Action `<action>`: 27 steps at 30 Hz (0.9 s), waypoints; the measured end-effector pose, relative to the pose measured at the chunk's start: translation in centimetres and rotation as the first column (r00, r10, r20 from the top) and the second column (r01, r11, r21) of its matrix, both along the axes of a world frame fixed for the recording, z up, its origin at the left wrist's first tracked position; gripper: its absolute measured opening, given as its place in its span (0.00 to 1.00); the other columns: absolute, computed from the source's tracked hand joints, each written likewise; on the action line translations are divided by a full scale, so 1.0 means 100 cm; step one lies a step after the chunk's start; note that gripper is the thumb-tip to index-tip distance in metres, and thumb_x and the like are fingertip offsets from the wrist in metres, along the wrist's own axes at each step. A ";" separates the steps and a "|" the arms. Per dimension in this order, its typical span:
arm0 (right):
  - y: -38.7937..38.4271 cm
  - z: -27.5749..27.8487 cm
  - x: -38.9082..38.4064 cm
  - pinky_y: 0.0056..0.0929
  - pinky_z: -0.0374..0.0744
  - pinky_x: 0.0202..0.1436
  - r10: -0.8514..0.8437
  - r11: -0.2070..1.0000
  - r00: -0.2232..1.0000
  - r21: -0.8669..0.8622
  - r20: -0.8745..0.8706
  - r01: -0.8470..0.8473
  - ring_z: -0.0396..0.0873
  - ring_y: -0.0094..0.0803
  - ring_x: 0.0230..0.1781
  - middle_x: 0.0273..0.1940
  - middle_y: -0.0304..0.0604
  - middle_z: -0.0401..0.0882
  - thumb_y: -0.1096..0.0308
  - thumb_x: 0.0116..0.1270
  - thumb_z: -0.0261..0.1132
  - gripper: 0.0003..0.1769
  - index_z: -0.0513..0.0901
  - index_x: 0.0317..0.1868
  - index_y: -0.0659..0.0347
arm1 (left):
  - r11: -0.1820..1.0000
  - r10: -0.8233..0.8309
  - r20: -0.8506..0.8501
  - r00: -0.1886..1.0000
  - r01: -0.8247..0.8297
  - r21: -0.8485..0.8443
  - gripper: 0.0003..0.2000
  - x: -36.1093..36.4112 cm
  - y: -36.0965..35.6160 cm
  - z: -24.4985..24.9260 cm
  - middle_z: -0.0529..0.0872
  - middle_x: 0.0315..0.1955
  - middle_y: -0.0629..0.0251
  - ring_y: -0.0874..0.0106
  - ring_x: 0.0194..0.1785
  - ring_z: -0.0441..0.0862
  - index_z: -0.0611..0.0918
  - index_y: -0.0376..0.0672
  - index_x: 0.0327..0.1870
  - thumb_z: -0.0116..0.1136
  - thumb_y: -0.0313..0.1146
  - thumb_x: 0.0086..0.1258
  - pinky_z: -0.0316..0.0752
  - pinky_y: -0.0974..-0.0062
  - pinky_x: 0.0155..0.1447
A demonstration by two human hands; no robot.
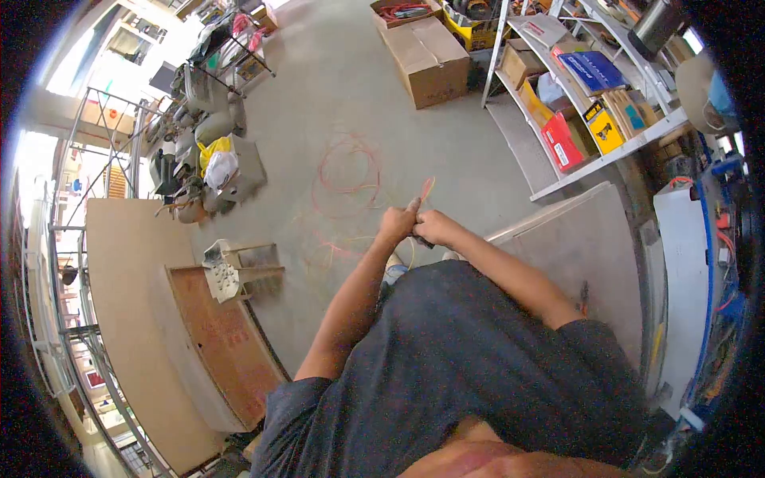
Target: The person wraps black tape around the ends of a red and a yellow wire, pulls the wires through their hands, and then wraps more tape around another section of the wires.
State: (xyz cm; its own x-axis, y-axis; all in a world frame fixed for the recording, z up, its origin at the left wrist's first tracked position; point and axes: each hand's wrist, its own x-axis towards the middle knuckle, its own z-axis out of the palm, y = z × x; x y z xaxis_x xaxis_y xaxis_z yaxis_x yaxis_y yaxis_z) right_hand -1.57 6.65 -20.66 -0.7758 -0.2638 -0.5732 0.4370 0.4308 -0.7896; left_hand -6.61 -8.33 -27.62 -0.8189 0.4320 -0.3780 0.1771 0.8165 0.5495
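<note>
In the middle of the head view my left hand (396, 225) and my right hand (433, 227) are pressed together, both closed. The thumb of my left hand points up. Red and yellow wires (428, 189) stick out beyond the fingers. A small dark object (423, 241) shows below the hands; its kind is too small to tell. What the right fingers close on is hidden. Loose coils of red wire (349, 190) lie on the floor past my hands, with thin yellowish strands among them. My shoes show partly beneath the hands.
A cardboard box (430, 64) stands ahead on the concrete floor. At right is a metal shelf (550, 187) with boxes, above a large flat panel (582, 239). A spattered stool (225, 271) and a wooden board (131, 319) stand left, near piled metal parts (213, 127).
</note>
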 end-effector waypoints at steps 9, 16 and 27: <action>0.003 0.011 0.013 0.33 0.76 0.39 0.004 0.999 0.986 0.035 -0.166 0.002 0.79 0.30 0.32 0.31 0.43 0.84 0.61 0.64 0.63 0.15 0.85 0.44 0.62 | 0.871 0.382 0.006 0.924 -0.362 0.332 0.30 0.012 0.010 0.002 0.82 0.18 0.44 0.60 0.25 0.82 0.85 0.33 0.26 0.57 0.59 0.65 0.74 0.57 0.34; 0.013 0.114 0.049 0.35 0.78 0.43 0.082 0.932 0.893 -0.283 -0.443 -0.226 0.82 0.33 0.35 0.35 0.51 0.84 0.58 0.68 0.59 0.17 0.83 0.47 0.63 | 0.994 0.078 -0.650 0.756 -0.113 -0.012 0.20 -0.032 -0.054 -0.036 0.79 0.19 0.52 0.63 0.24 0.77 0.86 0.41 0.35 0.50 0.48 0.73 0.71 0.59 0.31; 0.225 -0.102 0.156 0.51 0.77 0.53 -0.025 0.554 0.963 0.798 -0.268 0.237 0.78 0.58 0.48 0.47 0.60 0.80 0.65 0.64 0.58 0.17 0.78 0.49 0.68 | 0.588 0.241 0.616 0.750 -0.618 0.523 0.15 -0.047 -0.019 0.162 0.70 0.20 0.73 0.78 0.21 0.63 0.83 0.34 0.41 0.47 0.35 0.66 0.58 0.79 0.27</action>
State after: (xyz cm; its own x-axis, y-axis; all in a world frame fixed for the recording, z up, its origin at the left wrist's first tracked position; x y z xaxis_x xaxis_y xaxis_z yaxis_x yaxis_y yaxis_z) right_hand 14.02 29.19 -30.89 -0.8831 0.3507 -0.3118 0.4215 0.8848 -0.1988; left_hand -11.29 -10.18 -11.43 -0.7920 0.3483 -0.5014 -0.5011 0.0982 0.8598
